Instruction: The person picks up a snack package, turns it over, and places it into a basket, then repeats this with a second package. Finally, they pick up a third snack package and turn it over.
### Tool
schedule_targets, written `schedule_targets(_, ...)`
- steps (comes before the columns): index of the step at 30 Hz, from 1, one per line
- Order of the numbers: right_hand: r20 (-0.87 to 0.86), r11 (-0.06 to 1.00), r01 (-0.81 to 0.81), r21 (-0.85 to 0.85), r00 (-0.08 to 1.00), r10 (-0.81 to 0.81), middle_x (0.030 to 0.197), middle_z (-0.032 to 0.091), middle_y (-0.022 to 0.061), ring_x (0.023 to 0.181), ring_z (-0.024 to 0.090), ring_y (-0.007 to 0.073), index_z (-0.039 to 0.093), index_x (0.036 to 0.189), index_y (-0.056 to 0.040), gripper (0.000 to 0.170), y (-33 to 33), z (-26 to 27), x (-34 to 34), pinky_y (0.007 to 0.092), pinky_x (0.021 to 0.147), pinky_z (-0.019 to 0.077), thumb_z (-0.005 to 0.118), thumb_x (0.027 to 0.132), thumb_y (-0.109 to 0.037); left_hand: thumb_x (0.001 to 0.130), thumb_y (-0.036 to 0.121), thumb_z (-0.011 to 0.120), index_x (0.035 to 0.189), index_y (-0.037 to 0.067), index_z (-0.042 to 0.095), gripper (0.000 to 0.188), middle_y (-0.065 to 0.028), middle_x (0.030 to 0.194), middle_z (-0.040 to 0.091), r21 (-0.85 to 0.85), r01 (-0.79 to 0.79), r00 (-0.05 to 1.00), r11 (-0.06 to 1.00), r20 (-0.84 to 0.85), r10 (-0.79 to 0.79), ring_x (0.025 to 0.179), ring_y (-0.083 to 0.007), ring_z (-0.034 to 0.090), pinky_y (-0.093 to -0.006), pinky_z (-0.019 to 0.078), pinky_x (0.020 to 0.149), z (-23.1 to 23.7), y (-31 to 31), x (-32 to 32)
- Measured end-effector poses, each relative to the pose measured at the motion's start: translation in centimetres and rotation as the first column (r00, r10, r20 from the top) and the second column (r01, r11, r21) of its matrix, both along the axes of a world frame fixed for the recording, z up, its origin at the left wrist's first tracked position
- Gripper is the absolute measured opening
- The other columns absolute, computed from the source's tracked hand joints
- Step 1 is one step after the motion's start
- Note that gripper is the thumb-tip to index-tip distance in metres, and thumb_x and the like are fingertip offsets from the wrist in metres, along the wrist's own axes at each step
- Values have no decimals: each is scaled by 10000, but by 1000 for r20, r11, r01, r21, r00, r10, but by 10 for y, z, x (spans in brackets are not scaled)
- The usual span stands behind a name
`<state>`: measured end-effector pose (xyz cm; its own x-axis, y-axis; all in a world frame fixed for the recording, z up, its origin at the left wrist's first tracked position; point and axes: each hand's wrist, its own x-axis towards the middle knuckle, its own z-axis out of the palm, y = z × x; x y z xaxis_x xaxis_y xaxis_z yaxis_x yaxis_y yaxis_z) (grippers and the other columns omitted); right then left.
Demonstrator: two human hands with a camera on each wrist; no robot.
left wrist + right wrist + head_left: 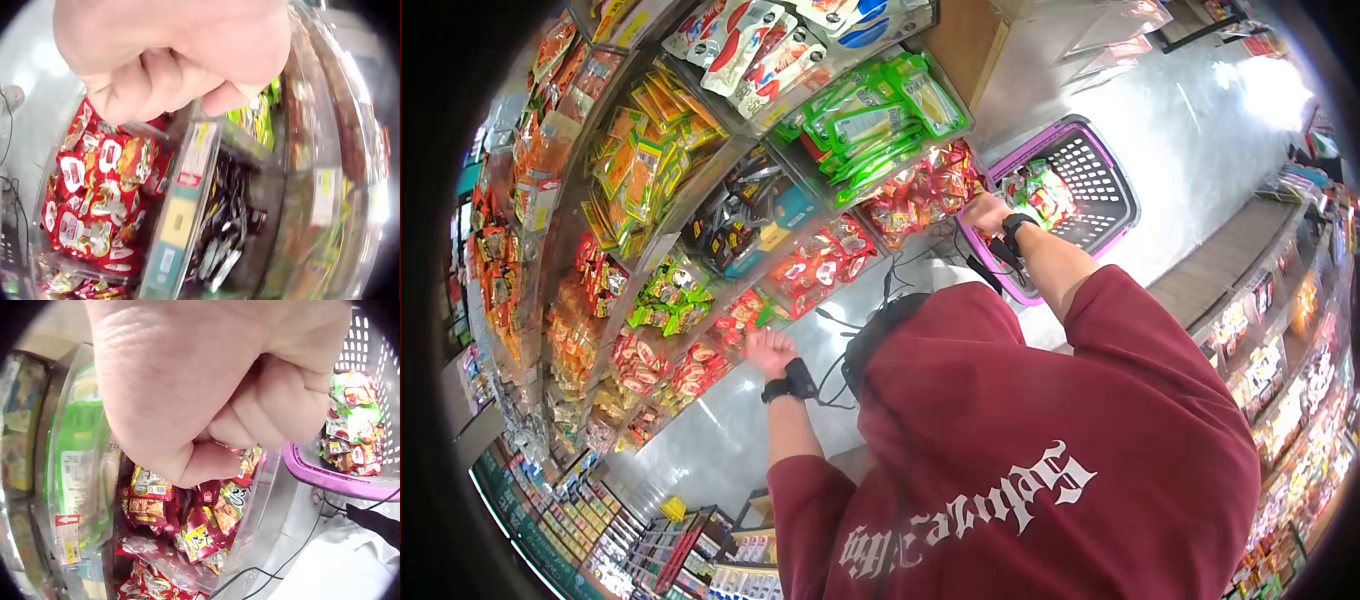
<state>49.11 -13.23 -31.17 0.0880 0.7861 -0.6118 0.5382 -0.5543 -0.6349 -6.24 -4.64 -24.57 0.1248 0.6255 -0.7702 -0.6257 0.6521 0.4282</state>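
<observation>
My left hand (pixel 772 352), fingers curled, is over the bins of small red snack packets (pixel 103 194). A partition with price labels (pixel 197 153) runs beneath it in the left wrist view, dark packets (pixel 228 219) beyond. Nothing shows between its fingers; the palm is hidden. My right hand (pixel 988 213) is curled too, between a bin of maroon snack packets (pixel 206 515) and the purple-rimmed shopping basket (pixel 1135 205). Its thumb overlaps the maroon packets in the right wrist view, and no held item shows. Colourful packets (pixel 353 422) lie inside the basket.
Clear-walled bins hold green packs (pixel 870 125), yellow packs (pixel 640 165) and white pouches (pixel 750 55). Dark cables (pixel 890 285) hang by the body. Across the aisle floor (pixel 1200 130) stands another stocked shelf (pixel 1260 340).
</observation>
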Motion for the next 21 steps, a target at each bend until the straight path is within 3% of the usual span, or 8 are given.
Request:
schedule_targets(2, -68, 999, 46, 21, 997, -44, 691, 643, 101, 652, 582, 189, 705, 805, 15, 291, 11, -49, 3, 408, 655, 510, 688, 815, -275, 885, 256, 558, 530, 153, 317, 440, 23, 487, 289, -43, 169, 976, 985, -129, -173, 414, -143, 281, -349, 251, 434, 4, 22, 34)
schedule_targets(3, -56, 997, 71, 36, 996, -69, 706, 654, 105, 665, 599, 193, 712, 819, 9, 299, 18, -49, 3, 405, 667, 516, 698, 820, -289, 883, 262, 565, 547, 102, 391, 411, -17, 496, 354, 98, 465, 782, 880, -511, -356, 430, -169, 346, -377, 298, 455, 9, 26, 58)
schedule_targets(5, -34, 991, 120, 63, 992, -118, 736, 677, 112, 690, 631, 202, 727, 847, -3, 315, 30, -43, -3, 401, 693, 527, 717, 829, -317, 880, 274, 581, 581, 1, 539, 408, -98, 516, 484, -64, 907, 23, 416, -979, -201, 461, -222, 477, -433, 392, 498, 24, 27, 110)
schedule_targets(7, -20, 991, 99, 87, 995, -98, 783, 707, 133, 747, 677, 224, 741, 881, -24, 363, 40, -54, -9, 390, 745, 541, 747, 838, -384, 855, 318, 628, 808, -35, 666, 358, -210, 741, 680, -389, 914, -330, 118, -879, -343, 672, -344, 675, -463, 510, 654, 31, 42, 138)
schedule_targets(13, -269, 991, 89, 103, 961, -59, 858, 735, 169, 852, 716, 261, 739, 845, 24, 422, 92, -66, -33, 417, 743, 558, 745, 839, -398, 842, 401, 648, 797, 46, 700, 362, -201, 813, 690, -513, 856, -481, 60, -834, -271, 761, -382, 687, -490, 520, 685, 37, 52, 229)
schedule_targets(14, -586, 936, 351, -11, 756, -291, 722, 655, 57, 657, 659, 163, 689, 960, -40, 215, 95, -107, -46, 352, 587, 507, 743, 886, -235, 843, 376, 649, 760, 31, 663, 354, -205, 774, 665, -476, 878, -451, 49, -858, -247, 714, -370, 668, -473, 503, 652, 27, 52, 232)
schedule_targets(16, -618, 743, 608, -280, 478, -624, 707, 643, 56, 590, 626, 152, 685, 964, -44, 139, 108, -98, -66, 314, 534, 476, 723, 900, -162, 850, 349, 650, 734, 20, 624, 350, -200, 735, 639, -445, 895, -416, 26, -856, -308, 671, -350, 649, -452, 484, 624, 27, 50, 243)
schedule_targets(21, -539, 471, 738, -483, 174, -824, 814, 668, 86, 572, 596, 132, 665, 1050, -22, 118, 120, -95, -82, 277, 461, 420, 663, 944, -74, 871, 339, 649, 794, 30, 618, 320, -163, 711, 630, -435, 898, -359, 58, -805, -473, 675, -314, 638, -436, 473, 639, 20, 52, 268)
